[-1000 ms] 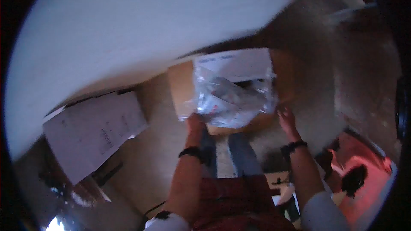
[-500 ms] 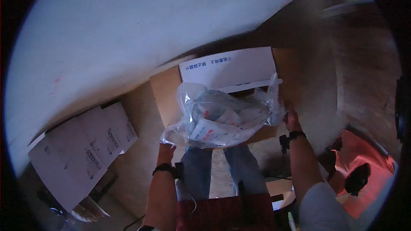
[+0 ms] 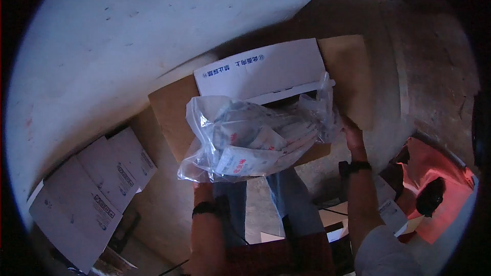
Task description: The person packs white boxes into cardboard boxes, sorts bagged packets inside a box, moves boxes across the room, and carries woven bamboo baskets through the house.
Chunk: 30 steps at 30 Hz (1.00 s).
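Bag [image 3: 266,138] of clear plastic with red-printed stuff inside is lying across the open cardboard box [image 3: 176,115], middle of the frame. Compared with a moment ago, less of the left hand [image 3: 203,189] shows below the bag's left corner, so can't tell if it's gripping. Right hand [image 3: 354,135] is by the bag's right end, grip unclear too. White cardboard [image 3: 76,199] sits lower left, btw.
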Motion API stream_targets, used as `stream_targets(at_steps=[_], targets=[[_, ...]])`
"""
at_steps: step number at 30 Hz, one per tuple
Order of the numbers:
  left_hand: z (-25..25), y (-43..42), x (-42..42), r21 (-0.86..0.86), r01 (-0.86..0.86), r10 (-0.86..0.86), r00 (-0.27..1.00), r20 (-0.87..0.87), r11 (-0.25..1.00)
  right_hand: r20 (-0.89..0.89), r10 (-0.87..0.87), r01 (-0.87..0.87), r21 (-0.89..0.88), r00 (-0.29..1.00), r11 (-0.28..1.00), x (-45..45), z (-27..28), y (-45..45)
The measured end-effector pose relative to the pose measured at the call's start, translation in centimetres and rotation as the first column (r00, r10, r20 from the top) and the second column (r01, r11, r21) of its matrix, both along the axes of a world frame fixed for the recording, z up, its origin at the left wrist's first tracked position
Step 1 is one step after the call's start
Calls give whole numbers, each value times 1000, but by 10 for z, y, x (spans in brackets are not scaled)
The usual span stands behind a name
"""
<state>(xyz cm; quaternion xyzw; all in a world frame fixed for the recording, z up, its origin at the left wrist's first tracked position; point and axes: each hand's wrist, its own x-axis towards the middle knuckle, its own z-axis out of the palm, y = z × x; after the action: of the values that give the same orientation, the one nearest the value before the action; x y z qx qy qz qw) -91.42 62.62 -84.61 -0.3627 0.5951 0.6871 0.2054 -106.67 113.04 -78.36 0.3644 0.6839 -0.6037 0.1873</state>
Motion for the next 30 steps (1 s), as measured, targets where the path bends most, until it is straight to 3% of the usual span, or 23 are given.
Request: stream_targets(at_steps=[2,3,5,6,7,8,10,12,13,14,15,17,21,22,23,24,26,27,29,30], targets=[[-1,1,3,102,-159,157,987,29,982,-83,316,-269,349,945,897,-8,25,-20],[7,4,3,133,-233,231,972,35,963,-88,319,-271,349,944,897,-5,32,-20],[60,20,-19,83,-312,316,948,-40,947,-123,246,-223,173,962,959,1,50,-15],[97,27,-36,41,-390,393,913,-113,920,-133,249,-224,176,959,958,-2,61,-12],[127,25,-55,-481,-12,33,999,35,877,-141,344,-285,324,928,902,-6,73,-8],[139,17,-65,-481,-22,38,999,22,876,-136,435,-330,465,890,822,-11,85,-5],[155,-10,-79,-389,51,55,965,258,920,-140,456,-343,479,879,808,-23,103,-2],[144,-24,-87,-372,61,1,987,163,926,-145,480,-362,484,865,797,-35,102,6],[144,-23,-102,-306,155,-107,980,169,939,44,644,-557,548,764,624,-45,90,16],[143,-24,-114,-239,250,-215,963,165,938,139,707,-642,565,693,518,-59,93,13],[134,-26,-121,-248,237,-203,967,156,939,228,759,-716,570,610,404,-72,95,10],[101,-36,-122,-460,550,-530,827,184,698,522,666,-832,181,533,524,-100,131,-26],[92,-41,-121,-280,550,-539,833,123,787,449,751,-860,85,484,503,-98,136,-42],[105,-33,-126,-449,697,-739,664,110,559,471,798,-925,241,376,294,-95,129,-46],[110,-27,-128,-532,735,-817,562,128,422,505,820,-921,383,269,67,-93,125,-50],[114,-21,-129,-613,740,-875,458,155,278,494,827,-917,394,267,61,-90,129,-52],[91,-18,-126,-620,755,-897,404,182,214,499,812,-925,359,304,127,-90,136,-53],[107,-11,-133,-642,735,-889,421,181,217,481,821,-917,382,307,118,-92,141,-56],[140,0,-137,-546,776,-676,587,444,315,310,924,-858,513,224,36,-88,148,-61],[134,-3,-131,-540,776,-660,596,458,326,304,931,-864,502,201,23,-86,148,-60]])
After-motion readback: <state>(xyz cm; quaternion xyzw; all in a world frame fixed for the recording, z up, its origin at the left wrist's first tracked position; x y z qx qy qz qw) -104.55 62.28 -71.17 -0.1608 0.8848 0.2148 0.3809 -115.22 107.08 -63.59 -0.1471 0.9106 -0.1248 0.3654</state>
